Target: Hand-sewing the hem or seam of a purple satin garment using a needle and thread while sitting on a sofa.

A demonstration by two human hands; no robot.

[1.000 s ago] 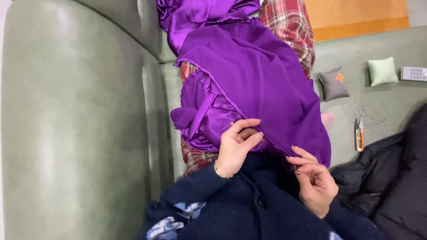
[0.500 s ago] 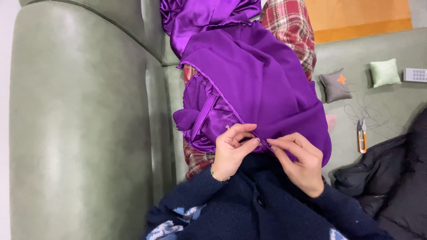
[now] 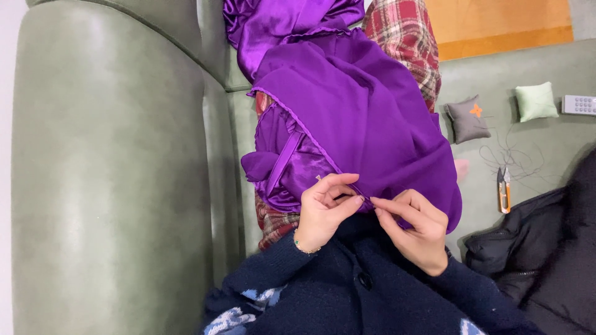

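A purple garment (image 3: 354,118) of satin and matte cloth lies over my lap and red plaid trousers (image 3: 403,37). My left hand (image 3: 323,211) pinches the garment's hem edge between thumb and fingers. My right hand (image 3: 413,229) meets it from the right, fingertips closed on the same hem; a needle may be between them, too small to tell. Both wrists come out of dark blue knitted sleeves (image 3: 372,291).
I sit on a green leather sofa (image 3: 112,174). On the seat to the right lie a grey pincushion (image 3: 467,119), a pale green pincushion (image 3: 536,101), loose thread, orange thread snips (image 3: 503,189), a remote control (image 3: 578,104) and a black jacket (image 3: 546,254).
My right hand has moved up and left from my lap to join the left hand at the hem. The left hand has stayed on the fabric edge.
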